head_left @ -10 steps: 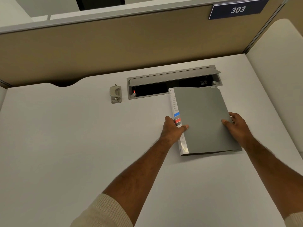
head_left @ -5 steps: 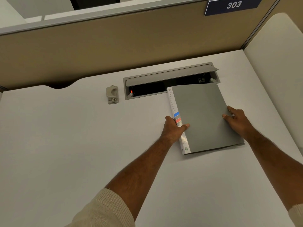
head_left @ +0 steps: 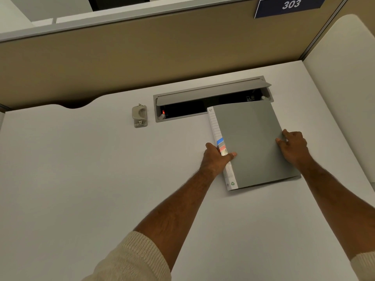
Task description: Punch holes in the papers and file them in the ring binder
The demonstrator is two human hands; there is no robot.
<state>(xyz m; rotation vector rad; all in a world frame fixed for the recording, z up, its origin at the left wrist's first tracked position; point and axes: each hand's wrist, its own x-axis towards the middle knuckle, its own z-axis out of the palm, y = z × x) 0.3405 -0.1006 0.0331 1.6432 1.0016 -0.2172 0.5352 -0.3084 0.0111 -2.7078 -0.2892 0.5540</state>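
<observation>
Both hands are on the ring binder (head_left: 249, 142) right now. The left hand (head_left: 216, 159) is wrapped over the spine side, thumb laid across the grey cover and fingers curled round the white spine label, just below the blue and red stripes. The right hand (head_left: 294, 146) is at the opposite, open edge, thumb on top of the cover and fingertips hooked at the edge, gripping it. The binder is closed and lies flat on the white counter (head_left: 81, 179), slightly skewed, spine to the left; its far corner overlaps the front lip of the cable hatch (head_left: 213, 94). That hatch is a grey recessed box set into the counter, its flap propped open, with a small red light glowing at its left end and dark sockets inside that I cannot make out. Just to the left of the hatch sits the hole punch (head_left: 139, 116), a small beige one, apart from the binder and untouched. Cream knitted sleeves (head_left: 129, 260) show at both forearms, pushed up toward the elbows. Behind the counter runs a tan partition (head_left: 142, 57), and a dark blue sign (head_left: 290, 6) reading 303 is fixed near its top right.
</observation>
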